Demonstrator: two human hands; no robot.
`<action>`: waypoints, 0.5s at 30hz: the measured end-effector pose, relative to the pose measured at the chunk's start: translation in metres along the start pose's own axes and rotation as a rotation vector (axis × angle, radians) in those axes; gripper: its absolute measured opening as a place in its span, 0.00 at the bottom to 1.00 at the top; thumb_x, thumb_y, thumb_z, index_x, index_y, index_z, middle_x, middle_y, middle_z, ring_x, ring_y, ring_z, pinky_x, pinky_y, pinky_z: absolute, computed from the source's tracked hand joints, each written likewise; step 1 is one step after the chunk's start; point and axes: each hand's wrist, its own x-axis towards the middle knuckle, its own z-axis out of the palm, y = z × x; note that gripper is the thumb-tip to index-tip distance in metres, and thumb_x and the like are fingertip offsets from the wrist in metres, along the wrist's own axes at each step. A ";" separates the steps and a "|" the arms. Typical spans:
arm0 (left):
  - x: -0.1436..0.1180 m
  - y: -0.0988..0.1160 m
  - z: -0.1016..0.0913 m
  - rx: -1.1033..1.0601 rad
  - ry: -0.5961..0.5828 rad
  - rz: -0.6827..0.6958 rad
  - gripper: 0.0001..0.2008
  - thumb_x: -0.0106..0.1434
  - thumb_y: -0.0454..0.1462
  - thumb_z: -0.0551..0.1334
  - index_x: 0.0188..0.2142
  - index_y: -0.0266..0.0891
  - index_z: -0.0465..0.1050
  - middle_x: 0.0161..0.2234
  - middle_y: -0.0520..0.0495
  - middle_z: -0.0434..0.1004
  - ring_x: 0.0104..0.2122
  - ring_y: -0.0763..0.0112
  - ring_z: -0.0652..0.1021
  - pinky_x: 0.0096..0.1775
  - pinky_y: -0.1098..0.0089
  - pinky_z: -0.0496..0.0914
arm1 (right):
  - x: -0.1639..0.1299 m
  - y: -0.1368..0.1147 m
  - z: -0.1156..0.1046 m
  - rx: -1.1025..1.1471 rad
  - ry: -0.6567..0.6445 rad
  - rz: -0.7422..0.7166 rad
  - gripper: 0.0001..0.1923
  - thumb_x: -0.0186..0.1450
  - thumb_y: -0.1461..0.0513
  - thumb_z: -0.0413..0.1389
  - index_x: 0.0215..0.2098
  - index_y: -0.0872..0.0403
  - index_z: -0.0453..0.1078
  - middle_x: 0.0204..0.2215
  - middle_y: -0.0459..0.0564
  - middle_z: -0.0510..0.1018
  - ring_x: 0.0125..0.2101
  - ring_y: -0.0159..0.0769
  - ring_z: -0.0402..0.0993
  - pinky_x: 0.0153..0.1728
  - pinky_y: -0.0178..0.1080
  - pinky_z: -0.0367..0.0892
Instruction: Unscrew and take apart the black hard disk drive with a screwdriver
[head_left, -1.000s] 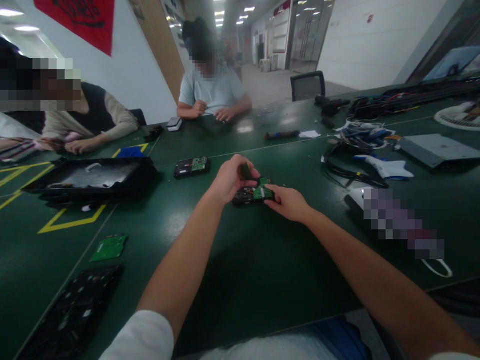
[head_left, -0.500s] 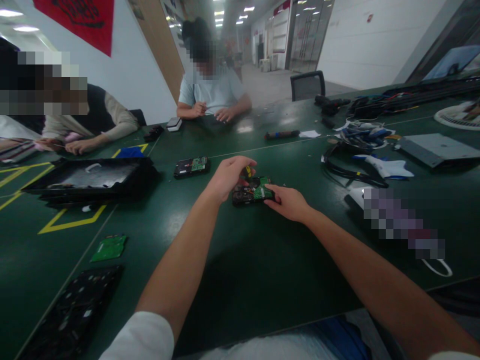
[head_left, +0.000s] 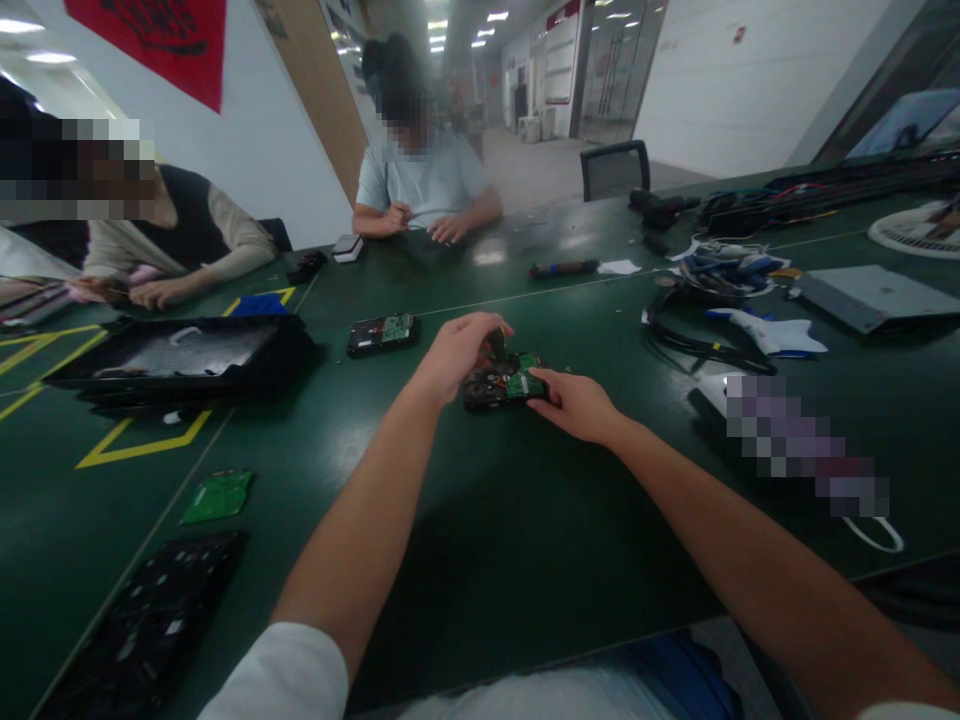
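Observation:
A hard drive (head_left: pixel 487 393) with a green circuit board on its upper face lies in front of me on the green table. My right hand (head_left: pixel 581 405) grips its right end between thumb and fingers. Over the drive's far left part, my left hand (head_left: pixel 459 352) is closed around a short screwdriver (head_left: pixel 498 345) with a dark and yellow handle, held upright. Its tip is too small to make out. Another hard drive (head_left: pixel 382 334) rests farther off to the left. At the near left are a loose green circuit board (head_left: pixel 217 497) and a larger black drive casing (head_left: pixel 142 630).
A black tray (head_left: pixel 180 355) stands at left. On the right lie a bundle of cables (head_left: pixel 727 270), a grey metal box (head_left: pixel 877 300), a blue-and-white glove (head_left: pixel 780 335) and a blurred-out item with a white loop. Two people sit across the table and at left.
The screwdriver handle has turned in my left hand, showing less yellow and more dark. Both hands and the hard drive stay in place.

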 end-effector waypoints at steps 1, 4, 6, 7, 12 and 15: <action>0.001 0.000 -0.002 0.042 0.028 0.003 0.17 0.64 0.49 0.64 0.35 0.38 0.83 0.41 0.41 0.83 0.37 0.64 0.78 0.29 0.71 0.68 | 0.000 0.000 0.000 -0.001 -0.001 -0.002 0.29 0.74 0.52 0.60 0.70 0.50 0.67 0.36 0.47 0.83 0.34 0.39 0.77 0.32 0.39 0.60; 0.001 0.001 -0.004 0.051 0.026 -0.037 0.18 0.65 0.50 0.64 0.37 0.38 0.84 0.38 0.41 0.82 0.28 0.68 0.76 0.24 0.71 0.63 | 0.000 0.001 0.001 -0.005 0.001 0.002 0.29 0.74 0.52 0.60 0.70 0.50 0.67 0.36 0.47 0.83 0.34 0.40 0.77 0.32 0.40 0.60; 0.000 0.002 -0.004 -0.009 -0.008 -0.075 0.18 0.64 0.50 0.65 0.38 0.38 0.83 0.40 0.41 0.83 0.26 0.70 0.76 0.22 0.71 0.62 | 0.000 0.001 0.001 -0.003 0.003 0.000 0.29 0.74 0.53 0.60 0.70 0.50 0.66 0.36 0.48 0.83 0.34 0.40 0.77 0.32 0.40 0.59; -0.001 0.003 -0.003 -0.046 -0.021 -0.094 0.17 0.64 0.50 0.65 0.39 0.38 0.83 0.41 0.40 0.83 0.25 0.70 0.77 0.22 0.71 0.61 | 0.000 0.001 0.001 0.000 0.005 -0.004 0.29 0.74 0.53 0.60 0.70 0.50 0.66 0.36 0.48 0.83 0.34 0.40 0.77 0.32 0.40 0.59; -0.004 0.005 0.002 -0.238 -0.075 -0.226 0.17 0.65 0.49 0.62 0.39 0.39 0.78 0.41 0.39 0.84 0.23 0.70 0.76 0.21 0.70 0.63 | 0.000 0.001 0.000 0.010 0.011 -0.022 0.26 0.74 0.53 0.60 0.68 0.50 0.68 0.35 0.47 0.82 0.33 0.39 0.77 0.32 0.39 0.59; -0.004 0.004 0.002 -0.295 -0.104 -0.271 0.17 0.64 0.50 0.61 0.37 0.39 0.77 0.42 0.38 0.85 0.24 0.68 0.78 0.23 0.69 0.66 | -0.001 0.001 -0.001 0.019 0.011 -0.022 0.26 0.74 0.54 0.60 0.67 0.50 0.69 0.35 0.47 0.82 0.33 0.39 0.77 0.33 0.40 0.59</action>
